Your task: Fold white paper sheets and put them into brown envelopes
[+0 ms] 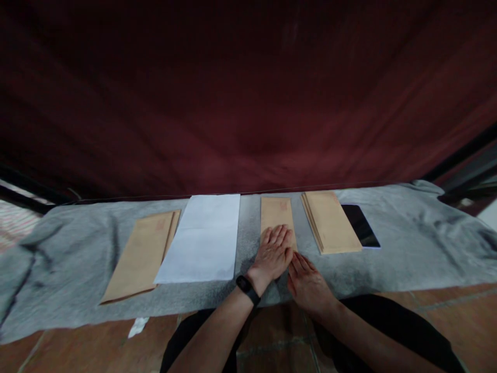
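A single brown envelope [276, 212] lies lengthwise on the grey cloth [77, 259] in front of me. My left hand [273, 254], with a black band on the wrist, lies flat on the envelope's near half, fingers stretched out together. My right hand [306, 282] rests flat on the cloth just right of and below the left one, fingertips at the envelope's near right corner. Neither hand grips anything.
A stack of brown envelopes [330, 221] lies to the right, a dark phone [360, 225] beside it. White paper sheets [204, 239] lie left of centre, more brown envelopes [142, 256] further left. A dark red curtain [248, 93] hangs behind. Tiled floor [77, 347] shows below.
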Demonstrator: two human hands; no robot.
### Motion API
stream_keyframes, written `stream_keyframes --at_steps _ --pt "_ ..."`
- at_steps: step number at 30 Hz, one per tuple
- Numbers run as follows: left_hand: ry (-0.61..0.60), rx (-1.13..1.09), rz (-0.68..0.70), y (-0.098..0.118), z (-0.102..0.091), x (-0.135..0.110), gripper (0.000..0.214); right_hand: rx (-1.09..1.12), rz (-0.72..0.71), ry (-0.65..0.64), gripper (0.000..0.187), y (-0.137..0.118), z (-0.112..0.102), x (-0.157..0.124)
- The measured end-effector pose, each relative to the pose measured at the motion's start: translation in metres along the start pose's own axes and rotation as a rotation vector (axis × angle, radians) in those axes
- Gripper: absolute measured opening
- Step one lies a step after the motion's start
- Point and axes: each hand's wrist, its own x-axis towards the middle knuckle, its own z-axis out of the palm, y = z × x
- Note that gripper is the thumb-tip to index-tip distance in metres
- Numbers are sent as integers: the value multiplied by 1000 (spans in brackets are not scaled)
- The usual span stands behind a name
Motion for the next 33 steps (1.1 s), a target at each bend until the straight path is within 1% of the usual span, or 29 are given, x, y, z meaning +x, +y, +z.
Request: stream_keyframes --at_steps 7,10,13,18,26,30,33 --pt "-5 67 -8 -7 8 12 55 -47 -9 -12 42 -3 -1 5" --pt "1 64 -24 -9 10 17 56 -66 0 -18 39 -4 2 5" --pt "10 59 -38 -10 12 23 56 -83 -9 -17 42 -4 8 4" --pt "26 66 -86 -14 15 38 56 -97 -28 54 48 -4 17 3" --pt "29 44 -184 -19 16 64 55 -93 -52 129 47 -4 20 5" --pt "35 62 -234 -24 16 71 56 -97 -26 166 49 -5 24 5" --pt "52 70 -266 -27 17 74 57 -85 -20 158 51 -5 27 5"
